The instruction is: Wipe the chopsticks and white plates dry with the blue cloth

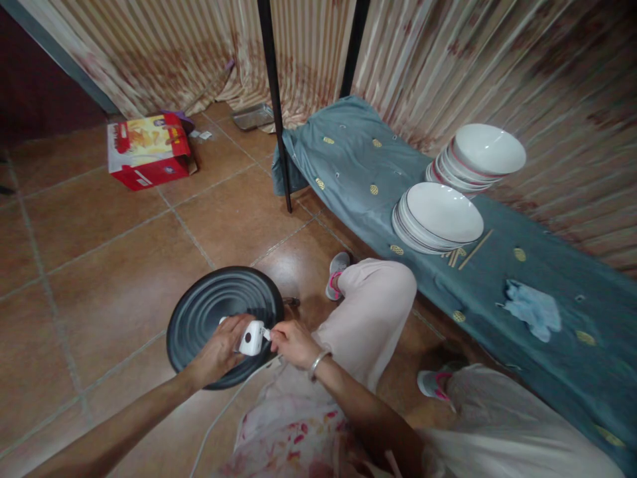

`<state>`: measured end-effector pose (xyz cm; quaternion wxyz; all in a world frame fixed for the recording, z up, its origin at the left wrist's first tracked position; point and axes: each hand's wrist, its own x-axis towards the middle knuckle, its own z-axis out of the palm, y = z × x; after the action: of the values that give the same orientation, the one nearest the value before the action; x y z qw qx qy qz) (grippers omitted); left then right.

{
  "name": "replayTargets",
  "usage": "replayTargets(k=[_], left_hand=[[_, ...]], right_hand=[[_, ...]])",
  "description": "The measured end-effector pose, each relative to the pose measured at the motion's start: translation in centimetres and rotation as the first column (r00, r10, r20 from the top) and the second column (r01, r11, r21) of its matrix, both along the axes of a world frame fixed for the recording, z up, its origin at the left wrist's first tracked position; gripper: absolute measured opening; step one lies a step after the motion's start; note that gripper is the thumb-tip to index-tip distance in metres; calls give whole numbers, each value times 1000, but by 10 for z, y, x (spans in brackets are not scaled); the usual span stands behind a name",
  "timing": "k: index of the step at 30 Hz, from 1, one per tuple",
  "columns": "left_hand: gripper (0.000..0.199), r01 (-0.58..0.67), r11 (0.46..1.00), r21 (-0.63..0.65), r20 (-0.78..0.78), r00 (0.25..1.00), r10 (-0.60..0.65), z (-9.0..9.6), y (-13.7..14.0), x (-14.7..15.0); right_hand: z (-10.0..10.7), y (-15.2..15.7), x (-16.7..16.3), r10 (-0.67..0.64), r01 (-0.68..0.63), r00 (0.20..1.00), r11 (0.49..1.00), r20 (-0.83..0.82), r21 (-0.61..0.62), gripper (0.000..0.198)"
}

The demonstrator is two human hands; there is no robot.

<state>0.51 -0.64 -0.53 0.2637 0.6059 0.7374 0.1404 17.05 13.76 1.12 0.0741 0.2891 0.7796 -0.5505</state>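
My left hand [226,345] is wrapped round a small white device [252,338] with a dark round spot on its face; its exact kind I cannot make out. In my right hand [294,342], thumb and fingers pinch a white cable plug [267,334] at the device's right side. Whether the plug is fully seated is too small to tell. A thin white cable [219,415] trails down toward my lap. Both hands are above a round black disc-shaped top with concentric rings [199,318], in front of my knees.
To the right runs a long surface under a teal cloth [348,143], bearing stacked white plates [445,212], stacked bowls [490,149], wooden sticks [475,250] and a light blue cloth [535,309]. A red box [152,149], a metal dustpan [253,117] and a dark pole [275,99] stand farther off.
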Motion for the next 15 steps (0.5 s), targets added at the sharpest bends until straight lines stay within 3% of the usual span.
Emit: replayTargets(k=[8,15], left_hand=[[60,62,998,9,-26,998,-62,4,0,4],[59,129,992,-5,-128,983,-128,10,4,5]], right_hand=[[0,3,-2,19,-18,999,999,29,-28,31],[0,2,-2,42,-44,998,998,43,54,29]])
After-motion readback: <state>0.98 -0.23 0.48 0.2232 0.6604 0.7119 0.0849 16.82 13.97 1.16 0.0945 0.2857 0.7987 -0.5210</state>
